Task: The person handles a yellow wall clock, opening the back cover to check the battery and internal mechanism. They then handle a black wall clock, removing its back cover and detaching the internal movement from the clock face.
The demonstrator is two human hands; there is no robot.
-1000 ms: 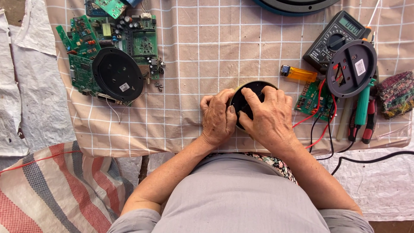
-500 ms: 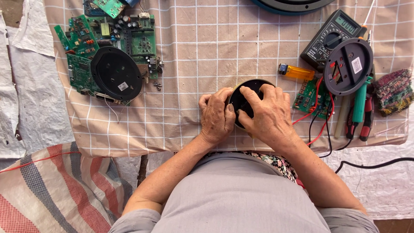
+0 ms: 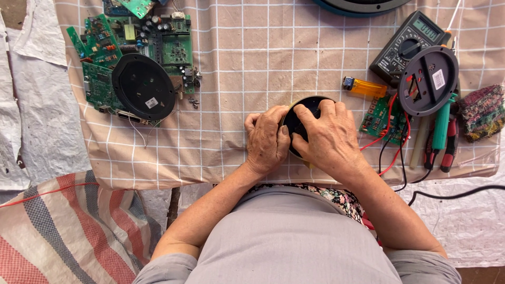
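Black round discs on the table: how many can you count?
3: one disc on the circuit boards at left, one by the multimeter at right, one under both hands. Others may be hidden.

Left hand and right hand clasping round black part on checked cloth; circuit boards at 10 o'clock, multimeter at 2.

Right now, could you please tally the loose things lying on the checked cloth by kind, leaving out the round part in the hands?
Round black discs: 2
Green circuit boards: 2 clear ones
Multimeter: 1
Yellow lighter: 1
Green-handled tool: 1
Total: 7
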